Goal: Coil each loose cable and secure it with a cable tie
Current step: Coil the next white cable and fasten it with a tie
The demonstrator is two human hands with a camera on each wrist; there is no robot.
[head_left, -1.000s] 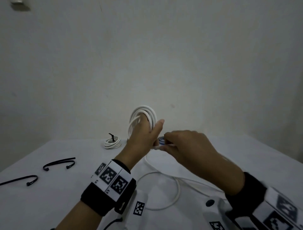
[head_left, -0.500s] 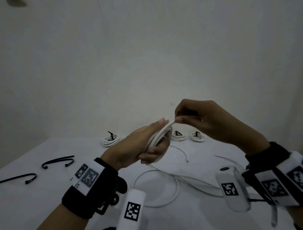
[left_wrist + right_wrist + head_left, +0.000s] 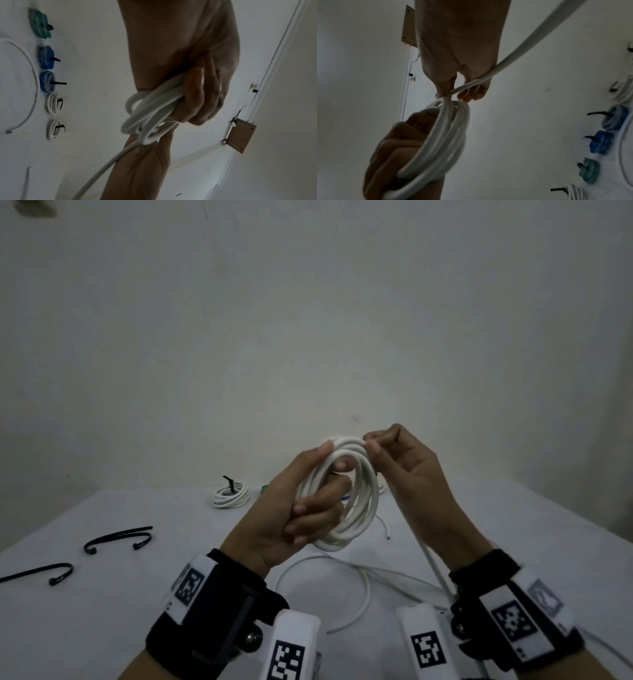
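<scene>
A white cable coil (image 3: 356, 498) of several loops is held upright above the table. My left hand (image 3: 308, 501) grips its left side, fingers curled through the loops (image 3: 154, 108). My right hand (image 3: 394, 453) pinches the cable strand at the coil's top (image 3: 453, 93). From that pinch the loose white cable (image 3: 428, 556) runs down under my right wrist to a slack loop (image 3: 363, 587) on the table. Two black cable ties (image 3: 120, 539) (image 3: 44, 571) lie at the left.
A tied white coil (image 3: 230, 494) sits at the table's (image 3: 102, 611) far side. In the left wrist view, two tied white coils (image 3: 54, 102), two blue ones (image 3: 47, 57) and a green one (image 3: 40, 25) lie in a row. A plain wall stands behind.
The left hand turned the coil from edge-on to facing me. The right hand came down from above and now pinches the strand at the coil's top, laying another loop.
</scene>
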